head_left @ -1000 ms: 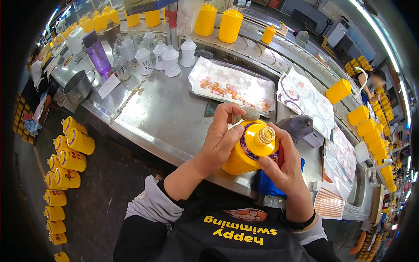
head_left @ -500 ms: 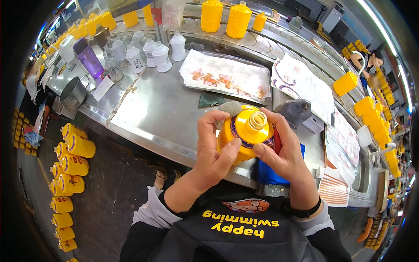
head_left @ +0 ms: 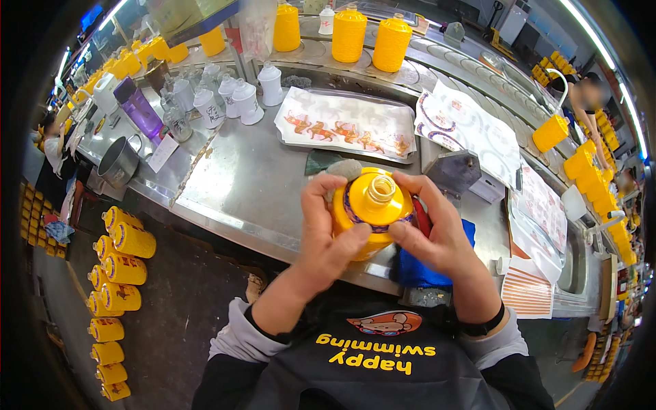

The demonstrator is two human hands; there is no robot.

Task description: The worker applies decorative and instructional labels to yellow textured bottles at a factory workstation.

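Between my two hands is a yellow glass bottle, upright with its threaded neck facing up and uncapped. A dark purple patterned band runs round its shoulder. My left hand wraps the left side, thumb pressed on the band near the front. On the other side my right hand grips the bottle, its thumb also at the band. Just behind the left fingertips shows a grey rounded stone-like piece; I cannot tell whether they touch it. Something red shows beside the right palm.
A tray with a sheet of orange figure decals lies behind the bottle. Decal sheets and a dark block are at right, a blue cloth in front. White bottles and a metal mug stand left.
Both hands and the held bottle sit slightly further left in view, still in the same grip. On the conveyor behind, the yellow bottles have shifted, and a small white bottle now shows among them.
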